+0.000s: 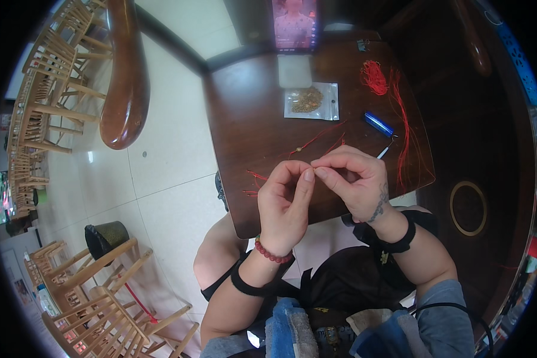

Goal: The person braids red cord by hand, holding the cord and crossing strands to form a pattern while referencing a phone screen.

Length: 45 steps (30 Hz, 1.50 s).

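My left hand (286,200) and my right hand (358,182) meet above the near part of the dark wooden table (238,128). Thumb and forefinger of each are pinched together, tips almost touching. Whatever lies between them is too small to make out. Just beyond the fingers, a thin red cord with a small gold bead (299,150) lies on the wood. More short red cord pieces (255,176) rest to the left of my left hand. Close to my right hand lie a slim white-handled tool (383,151) and a blue lighter-like cylinder (378,124).
A clear bag of small gold-coloured pieces (307,100) lies farther back, before a lit phone (294,27) standing upright. To the right are a red cord bundle (374,77) and long loose red strands (404,119). Wooden chairs (110,310) and a dark bin (106,238) stand at left.
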Each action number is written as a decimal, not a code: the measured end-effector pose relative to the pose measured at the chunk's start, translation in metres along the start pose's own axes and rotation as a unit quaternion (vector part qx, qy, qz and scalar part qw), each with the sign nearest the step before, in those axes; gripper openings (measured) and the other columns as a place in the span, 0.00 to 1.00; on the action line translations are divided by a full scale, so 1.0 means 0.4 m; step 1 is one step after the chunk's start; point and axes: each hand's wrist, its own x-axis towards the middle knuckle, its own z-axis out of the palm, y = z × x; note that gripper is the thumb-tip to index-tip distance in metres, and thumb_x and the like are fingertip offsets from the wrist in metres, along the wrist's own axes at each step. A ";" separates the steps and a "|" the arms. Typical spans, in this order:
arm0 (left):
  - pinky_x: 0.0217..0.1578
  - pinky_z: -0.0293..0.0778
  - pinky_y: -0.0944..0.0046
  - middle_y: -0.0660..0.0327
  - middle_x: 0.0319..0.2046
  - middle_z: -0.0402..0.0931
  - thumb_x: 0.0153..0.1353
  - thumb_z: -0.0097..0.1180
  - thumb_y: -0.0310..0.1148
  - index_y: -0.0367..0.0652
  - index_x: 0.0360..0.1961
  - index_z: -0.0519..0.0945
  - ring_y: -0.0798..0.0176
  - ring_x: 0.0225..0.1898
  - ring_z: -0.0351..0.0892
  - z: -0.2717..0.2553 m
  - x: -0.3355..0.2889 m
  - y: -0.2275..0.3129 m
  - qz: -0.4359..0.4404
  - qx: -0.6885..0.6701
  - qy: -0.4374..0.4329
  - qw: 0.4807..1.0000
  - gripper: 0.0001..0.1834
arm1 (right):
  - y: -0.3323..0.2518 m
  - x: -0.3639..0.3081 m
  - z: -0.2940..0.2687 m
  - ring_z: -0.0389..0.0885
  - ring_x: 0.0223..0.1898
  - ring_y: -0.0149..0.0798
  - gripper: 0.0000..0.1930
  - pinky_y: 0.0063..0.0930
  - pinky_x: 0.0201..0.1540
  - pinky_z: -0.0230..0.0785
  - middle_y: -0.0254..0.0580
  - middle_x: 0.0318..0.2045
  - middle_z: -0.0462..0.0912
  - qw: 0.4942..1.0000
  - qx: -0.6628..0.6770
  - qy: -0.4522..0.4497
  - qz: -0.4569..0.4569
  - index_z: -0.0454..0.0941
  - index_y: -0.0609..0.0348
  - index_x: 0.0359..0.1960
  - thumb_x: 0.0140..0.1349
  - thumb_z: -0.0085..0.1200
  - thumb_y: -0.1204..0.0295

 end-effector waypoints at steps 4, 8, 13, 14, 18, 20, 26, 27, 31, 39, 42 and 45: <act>0.37 0.67 0.75 0.67 0.30 0.75 0.66 0.54 0.30 0.35 0.37 0.76 0.77 0.34 0.69 0.000 0.001 0.000 -0.003 0.002 0.000 1.000 0.07 | -0.003 0.000 -0.007 0.78 0.33 0.26 0.08 0.17 0.34 0.68 0.40 0.33 0.82 1.000 0.014 -0.021 0.002 0.83 0.64 0.39 0.58 0.58 0.80; 0.37 0.67 0.75 0.67 0.30 0.75 0.66 0.54 0.30 0.35 0.37 0.76 0.77 0.34 0.69 -0.001 0.001 -0.002 -0.006 -0.010 0.000 1.000 0.08 | 0.001 0.003 -0.005 0.80 0.36 0.29 0.08 0.19 0.38 0.71 0.42 0.36 0.81 0.999 0.037 -0.033 -0.009 0.83 0.65 0.40 0.59 0.57 0.81; 0.37 0.66 0.75 0.68 0.30 0.75 0.66 0.54 0.30 0.35 0.37 0.76 0.77 0.33 0.69 -0.003 0.001 -0.004 -0.012 -0.017 0.002 1.000 0.08 | 0.009 0.003 -0.002 0.79 0.38 0.29 0.09 0.19 0.40 0.71 0.42 0.37 0.81 0.999 0.034 -0.023 -0.020 0.82 0.66 0.41 0.59 0.56 0.82; 0.37 0.66 0.75 0.68 0.30 0.75 0.66 0.54 0.30 0.35 0.37 0.76 0.77 0.33 0.69 -0.002 0.001 -0.004 -0.012 -0.018 0.001 1.000 0.08 | 0.008 0.003 -0.003 0.79 0.39 0.29 0.09 0.20 0.41 0.71 0.42 0.38 0.80 0.999 0.031 -0.022 -0.025 0.82 0.66 0.41 0.59 0.56 0.82; 0.36 0.67 0.75 0.68 0.30 0.75 0.66 0.54 0.30 0.35 0.37 0.77 0.77 0.33 0.69 -0.001 0.002 -0.001 -0.008 -0.006 -0.001 1.000 0.08 | 0.005 0.000 -0.002 0.79 0.38 0.29 0.08 0.20 0.41 0.71 0.41 0.37 0.80 0.997 0.071 -0.019 0.005 0.81 0.67 0.40 0.59 0.57 0.81; 0.36 0.67 0.75 0.68 0.30 0.75 0.66 0.54 0.30 0.35 0.37 0.77 0.77 0.33 0.69 -0.002 0.001 -0.001 -0.009 -0.003 -0.002 1.000 0.08 | 0.000 0.000 -0.004 0.79 0.38 0.28 0.06 0.20 0.42 0.72 0.40 0.36 0.80 0.998 0.050 -0.025 0.029 0.80 0.67 0.38 0.59 0.57 0.80; 0.36 0.68 0.75 0.67 0.31 0.76 0.65 0.55 0.29 0.35 0.38 0.77 0.77 0.33 0.71 0.001 0.000 -0.001 0.005 0.001 -0.007 1.000 0.07 | 0.005 0.000 -0.001 0.79 0.38 0.27 0.06 0.19 0.41 0.71 0.38 0.35 0.80 0.993 0.096 -0.013 0.063 0.80 0.67 0.38 0.60 0.57 0.79; 0.36 0.68 0.75 0.66 0.31 0.77 0.65 0.55 0.28 0.35 0.38 0.77 0.77 0.33 0.72 0.000 -0.001 -0.002 0.002 -0.001 -0.008 1.000 0.07 | 0.007 0.000 0.000 0.79 0.38 0.27 0.06 0.19 0.41 0.71 0.38 0.35 0.80 0.993 0.096 -0.013 0.063 0.80 0.67 0.38 0.60 0.57 0.79; 0.37 0.69 0.75 0.66 0.31 0.77 0.65 0.55 0.28 0.34 0.38 0.77 0.76 0.33 0.73 -0.003 0.001 0.002 -0.002 0.011 -0.008 1.000 0.07 | 0.008 0.001 -0.002 0.79 0.37 0.27 0.06 0.19 0.42 0.71 0.39 0.35 0.80 0.995 0.086 -0.016 0.047 0.80 0.67 0.38 0.60 0.57 0.80; 0.39 0.70 0.74 0.65 0.32 0.78 0.65 0.55 0.28 0.34 0.38 0.77 0.75 0.35 0.74 0.000 0.003 0.006 -0.006 -0.016 -0.002 1.000 0.07 | 0.016 0.001 -0.008 0.80 0.39 0.29 0.09 0.20 0.42 0.72 0.42 0.37 0.81 0.998 0.052 -0.023 -0.007 0.81 0.67 0.41 0.59 0.56 0.81; 0.39 0.70 0.74 0.65 0.32 0.78 0.65 0.55 0.29 0.34 0.38 0.77 0.75 0.35 0.74 -0.002 0.003 0.005 -0.005 -0.020 -0.004 1.000 0.07 | 0.008 -0.001 -0.004 0.79 0.41 0.29 0.09 0.21 0.44 0.72 0.42 0.38 0.81 0.997 0.074 -0.014 0.012 0.81 0.67 0.42 0.60 0.56 0.82; 0.39 0.69 0.74 0.65 0.32 0.78 0.65 0.55 0.29 0.34 0.38 0.77 0.75 0.35 0.74 -0.004 0.003 0.003 -0.005 -0.020 -0.006 1.000 0.07 | 0.006 -0.003 -0.003 0.79 0.42 0.29 0.09 0.21 0.46 0.72 0.41 0.39 0.81 0.992 0.117 -0.008 0.054 0.80 0.67 0.43 0.60 0.55 0.82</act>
